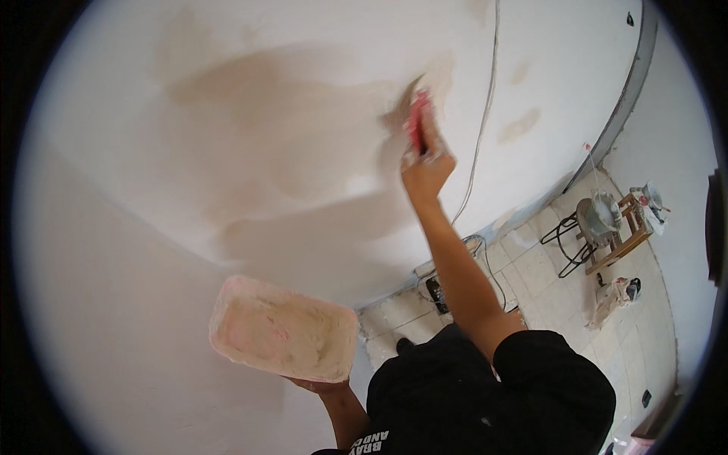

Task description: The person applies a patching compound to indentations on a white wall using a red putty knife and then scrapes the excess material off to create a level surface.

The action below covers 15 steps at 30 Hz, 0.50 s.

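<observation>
My right hand [429, 165] is closed around the red handle of a putty knife [418, 121]. The knife's blade meets the white wall [341, 159], beside a damp-looking beige smear; motion blurs it a little. Low on the left, my left hand [322, 385] supports a rectangular tray [218, 322] from underneath, its fingers mostly hidden by it. Beige putty [284, 326] fills the tray, with a rough surface and a few pinkish streaks. Larger beige patches [250, 83] spread over the wall to the left of the knife.
A thin cable [485, 114] runs down the wall just right of my right hand. Coiled wire [476, 244] and a dark box [437, 294] lie at the wall's foot. Right, a bucket [604, 214] stands on a stool beside a wooden stool [623, 246]; a stained cloth [609, 302] lies on the tiles.
</observation>
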### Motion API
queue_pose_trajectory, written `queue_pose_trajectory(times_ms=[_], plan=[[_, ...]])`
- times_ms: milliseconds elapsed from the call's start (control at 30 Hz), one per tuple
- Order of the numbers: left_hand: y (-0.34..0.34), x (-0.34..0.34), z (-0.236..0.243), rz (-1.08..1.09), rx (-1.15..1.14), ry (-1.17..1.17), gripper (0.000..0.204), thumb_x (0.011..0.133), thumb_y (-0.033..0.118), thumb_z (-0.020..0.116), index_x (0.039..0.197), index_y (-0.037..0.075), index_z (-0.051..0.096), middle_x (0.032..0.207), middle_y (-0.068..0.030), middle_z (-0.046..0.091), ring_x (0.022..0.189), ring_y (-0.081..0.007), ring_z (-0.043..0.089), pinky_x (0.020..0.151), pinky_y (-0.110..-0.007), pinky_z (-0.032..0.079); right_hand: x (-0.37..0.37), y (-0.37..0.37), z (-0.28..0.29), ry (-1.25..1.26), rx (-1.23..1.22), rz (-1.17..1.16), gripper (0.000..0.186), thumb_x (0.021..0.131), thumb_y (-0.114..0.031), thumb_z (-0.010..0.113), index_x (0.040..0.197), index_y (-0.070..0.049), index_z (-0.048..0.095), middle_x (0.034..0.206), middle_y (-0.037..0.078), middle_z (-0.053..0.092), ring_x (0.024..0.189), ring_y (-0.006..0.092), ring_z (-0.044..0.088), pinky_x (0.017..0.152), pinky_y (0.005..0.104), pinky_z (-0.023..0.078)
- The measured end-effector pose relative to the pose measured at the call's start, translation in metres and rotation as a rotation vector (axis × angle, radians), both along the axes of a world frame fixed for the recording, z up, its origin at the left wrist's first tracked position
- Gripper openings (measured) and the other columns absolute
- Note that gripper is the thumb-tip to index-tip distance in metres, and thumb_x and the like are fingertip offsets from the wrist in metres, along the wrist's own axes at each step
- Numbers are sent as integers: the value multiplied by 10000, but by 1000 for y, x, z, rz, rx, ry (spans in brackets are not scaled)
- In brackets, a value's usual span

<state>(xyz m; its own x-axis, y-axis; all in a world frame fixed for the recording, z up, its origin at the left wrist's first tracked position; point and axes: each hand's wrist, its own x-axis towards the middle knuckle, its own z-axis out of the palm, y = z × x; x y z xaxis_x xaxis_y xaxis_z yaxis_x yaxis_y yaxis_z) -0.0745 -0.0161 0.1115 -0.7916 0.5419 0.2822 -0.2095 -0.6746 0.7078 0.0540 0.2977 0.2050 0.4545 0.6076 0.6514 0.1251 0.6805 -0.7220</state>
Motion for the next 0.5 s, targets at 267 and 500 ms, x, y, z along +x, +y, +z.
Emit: queue_pose_trajectory(times_ms=[267,500], plan=[[13,25,11,18,-4,6,863,902,458,620,1526,153,106,1523,-140,225,1343,-347,377,1081,-529,404,-32,-70,-46,-215,-97,584,618,619,87,568,1222,-29,645,1249,195,625,1212,333,578,1047,377,444],[26,53,22,48,-2,5,859,901,445,628,1524,152,114,1519,-136,234,1341,-341,379,1082,-522,406,21,-2,20,-410,346,-71,524,683,117,586,1187,-7,655,1253,153,622,1188,338,580,977,413,498]])
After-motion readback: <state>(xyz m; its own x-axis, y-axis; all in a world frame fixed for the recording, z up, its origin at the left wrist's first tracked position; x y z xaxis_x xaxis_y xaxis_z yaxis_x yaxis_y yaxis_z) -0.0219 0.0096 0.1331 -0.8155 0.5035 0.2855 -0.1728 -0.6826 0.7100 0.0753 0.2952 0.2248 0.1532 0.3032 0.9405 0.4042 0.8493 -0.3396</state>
